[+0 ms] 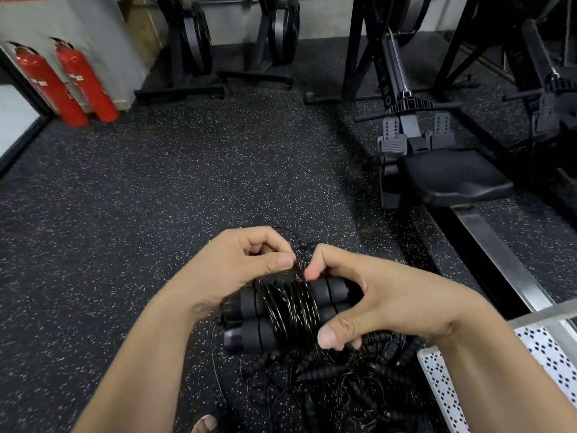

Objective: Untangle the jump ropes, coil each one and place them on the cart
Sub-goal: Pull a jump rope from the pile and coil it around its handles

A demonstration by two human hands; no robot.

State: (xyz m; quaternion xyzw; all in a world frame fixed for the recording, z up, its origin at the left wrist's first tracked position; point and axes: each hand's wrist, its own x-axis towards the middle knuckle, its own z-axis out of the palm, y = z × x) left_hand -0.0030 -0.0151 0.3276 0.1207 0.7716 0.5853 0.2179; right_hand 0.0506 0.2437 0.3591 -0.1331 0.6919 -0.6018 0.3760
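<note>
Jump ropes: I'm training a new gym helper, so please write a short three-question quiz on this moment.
1. True or false: the held rope's cable is wound around its two handles.
2. What does the left hand pinch? A) a handle B) the thin cable C) the cart
3. Fill in: the tangled ropes lie on the ____.

Key: 1 true; 2 B; 3 floor.
</note>
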